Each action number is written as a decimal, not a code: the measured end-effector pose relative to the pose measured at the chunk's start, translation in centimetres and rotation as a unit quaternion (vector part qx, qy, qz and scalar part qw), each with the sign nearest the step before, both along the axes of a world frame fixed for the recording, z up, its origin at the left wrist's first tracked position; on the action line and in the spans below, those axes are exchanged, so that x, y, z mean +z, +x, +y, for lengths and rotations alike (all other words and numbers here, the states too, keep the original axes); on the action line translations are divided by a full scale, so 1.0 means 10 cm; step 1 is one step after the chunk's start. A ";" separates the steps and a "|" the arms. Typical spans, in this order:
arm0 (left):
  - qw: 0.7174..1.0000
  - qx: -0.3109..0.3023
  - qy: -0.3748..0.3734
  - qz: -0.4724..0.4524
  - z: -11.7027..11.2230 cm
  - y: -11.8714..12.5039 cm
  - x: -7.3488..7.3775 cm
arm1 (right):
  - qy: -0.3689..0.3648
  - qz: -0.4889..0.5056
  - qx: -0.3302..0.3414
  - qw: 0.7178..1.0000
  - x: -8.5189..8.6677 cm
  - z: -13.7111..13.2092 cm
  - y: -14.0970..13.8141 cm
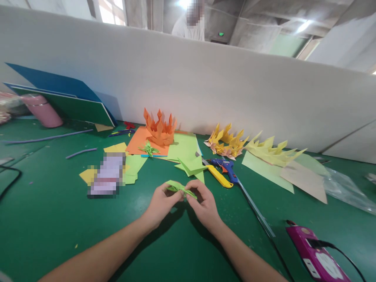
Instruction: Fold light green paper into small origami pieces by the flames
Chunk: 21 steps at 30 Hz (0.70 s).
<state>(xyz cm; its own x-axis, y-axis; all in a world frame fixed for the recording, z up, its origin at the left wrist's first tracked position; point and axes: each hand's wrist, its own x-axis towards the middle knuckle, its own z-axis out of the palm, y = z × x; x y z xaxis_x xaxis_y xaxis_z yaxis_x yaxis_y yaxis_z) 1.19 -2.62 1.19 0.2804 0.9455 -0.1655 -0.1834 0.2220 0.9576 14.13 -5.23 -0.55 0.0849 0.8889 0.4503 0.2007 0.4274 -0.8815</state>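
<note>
Both my hands meet over the green table near its middle, pinching a small folded piece of green paper (176, 186). My left hand (163, 201) grips its left side, and my right hand (204, 203) grips its right end; both are closed, and the fingertips cover part of the folds. Just beyond lie loose folded light-green sheets (190, 167). A finished-looking green paper flower (149, 149) rests on the orange sheet (135, 141), in front of an orange paper crown (161, 131).
Right of my hands are a yellow utility knife (219, 176) and a blue glue gun (227, 167). Yellow crowns (226, 143) stand by the white partition (188, 86). A phone (107, 174) lies left, a pink bottle (42, 110) far left, and a magenta power strip (317, 250) front right.
</note>
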 end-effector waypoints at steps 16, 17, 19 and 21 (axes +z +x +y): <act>0.994 -0.026 -0.055 -0.089 0.01 -0.03 0.05 | -0.027 0.054 0.011 0.998 0.02 0.00 0.03; 0.993 -0.027 -0.063 -0.097 0.02 -0.03 0.05 | -0.012 0.049 0.011 0.999 0.01 0.00 0.04; 0.990 -0.027 -0.082 -0.111 0.02 -0.03 0.05 | 0.018 0.042 0.011 0.999 0.00 0.01 0.03; 0.988 -0.028 -0.098 -0.120 0.03 -0.03 0.06 | 0.031 0.040 0.013 0.999 0.00 0.01 0.03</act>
<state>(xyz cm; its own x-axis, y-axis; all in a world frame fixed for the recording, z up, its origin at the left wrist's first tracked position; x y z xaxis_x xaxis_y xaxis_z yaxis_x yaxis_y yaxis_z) 0.88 -2.35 1.79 0.3847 0.8838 -0.2662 -0.3815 0.4149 0.8260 14.42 -5.14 -0.58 0.0997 0.8616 0.4978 0.1191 0.4863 -0.8656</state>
